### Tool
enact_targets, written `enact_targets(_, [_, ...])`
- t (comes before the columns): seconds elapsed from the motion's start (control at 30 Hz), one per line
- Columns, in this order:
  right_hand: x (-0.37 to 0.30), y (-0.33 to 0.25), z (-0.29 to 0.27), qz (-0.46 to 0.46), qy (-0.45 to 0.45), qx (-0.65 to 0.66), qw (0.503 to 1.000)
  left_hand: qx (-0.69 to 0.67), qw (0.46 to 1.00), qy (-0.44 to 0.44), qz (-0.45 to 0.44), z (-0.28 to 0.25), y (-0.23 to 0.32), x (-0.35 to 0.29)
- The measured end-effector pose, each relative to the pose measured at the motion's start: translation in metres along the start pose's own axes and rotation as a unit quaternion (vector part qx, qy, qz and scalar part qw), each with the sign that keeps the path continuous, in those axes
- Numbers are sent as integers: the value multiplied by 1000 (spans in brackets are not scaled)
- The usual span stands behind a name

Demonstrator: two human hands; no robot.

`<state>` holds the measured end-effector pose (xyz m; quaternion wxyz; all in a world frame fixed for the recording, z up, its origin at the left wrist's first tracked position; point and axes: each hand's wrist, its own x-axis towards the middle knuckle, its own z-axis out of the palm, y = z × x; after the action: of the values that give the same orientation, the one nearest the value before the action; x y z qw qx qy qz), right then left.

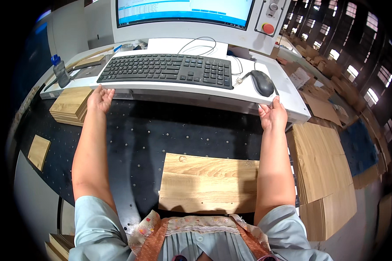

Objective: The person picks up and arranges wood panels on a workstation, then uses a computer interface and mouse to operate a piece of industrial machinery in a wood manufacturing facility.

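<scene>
In front of the keyboard, left hand and right hand are gripping the shelf; a board is lying (unheld).

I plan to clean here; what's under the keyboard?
The black keyboard lies on the white shelf, which shows in front of it and around the computer mouse. Whatever is directly beneath the keyboard is covered and cannot be seen.

White shelf carries keyboard and mouse; black table, boards.
</scene>
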<state>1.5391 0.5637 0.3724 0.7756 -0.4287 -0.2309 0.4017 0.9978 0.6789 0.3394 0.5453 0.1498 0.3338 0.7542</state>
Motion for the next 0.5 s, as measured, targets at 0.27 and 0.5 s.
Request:
enact_targets(0.27, [14,-36,-20,-216,91,-422,876,248,903,-323,-136,-43,-49,-150])
enact_targets(0.5, [5,-38,46,-381,85,-618,683,659,607,-346,278,-172,-13,-285])
